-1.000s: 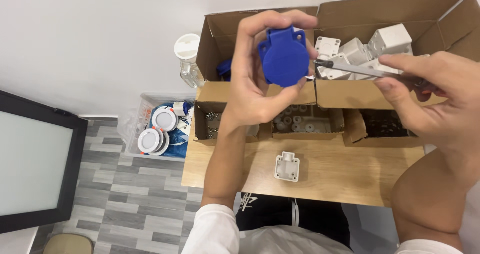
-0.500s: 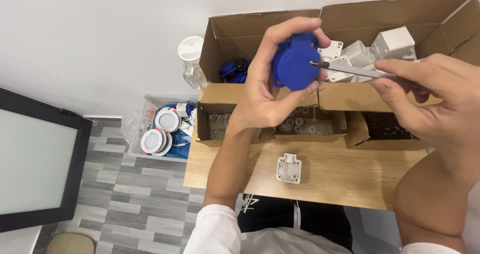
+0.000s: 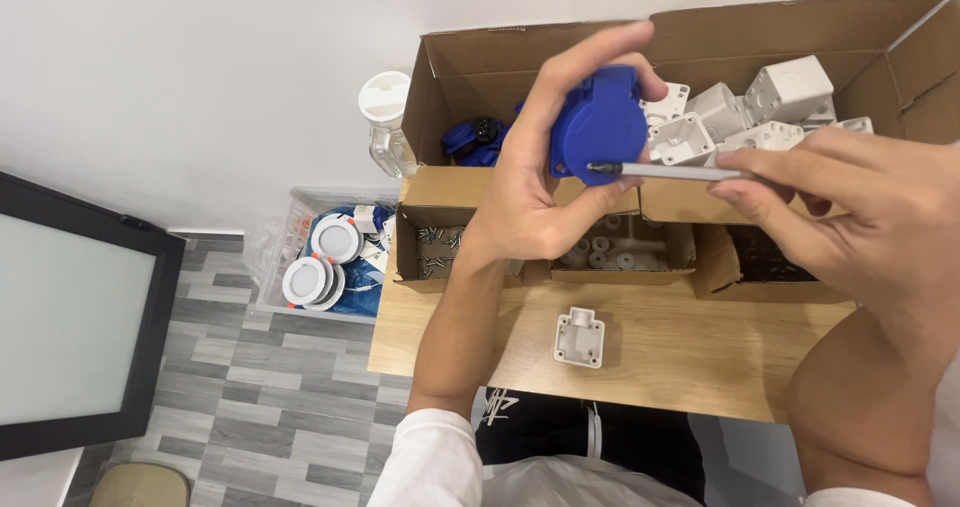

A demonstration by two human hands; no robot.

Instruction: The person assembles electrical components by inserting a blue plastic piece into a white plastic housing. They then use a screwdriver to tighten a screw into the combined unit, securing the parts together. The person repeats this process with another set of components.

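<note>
My left hand (image 3: 535,192) holds a blue round socket cover (image 3: 597,127) up in front of the cardboard boxes, fingers wrapped around its edge. My right hand (image 3: 860,217) grips a screwdriver (image 3: 668,171) with a thin metal shaft. The tip of the shaft touches the lower front of the blue cover. A small white plastic base (image 3: 579,338) lies loose on the wooden table (image 3: 690,357) below my hands.
A large cardboard box (image 3: 700,37) at the back holds white housings (image 3: 790,92) and blue parts (image 3: 478,139). Small cardboard trays (image 3: 425,247) with screws and fittings stand before it. A clear jar (image 3: 385,117) stands left. A bin of round lamps (image 3: 325,257) sits on the floor.
The blue cover has been turned and brought down a little in my left hand. The screwdriver tip has moved left and now meets the cover's front.
</note>
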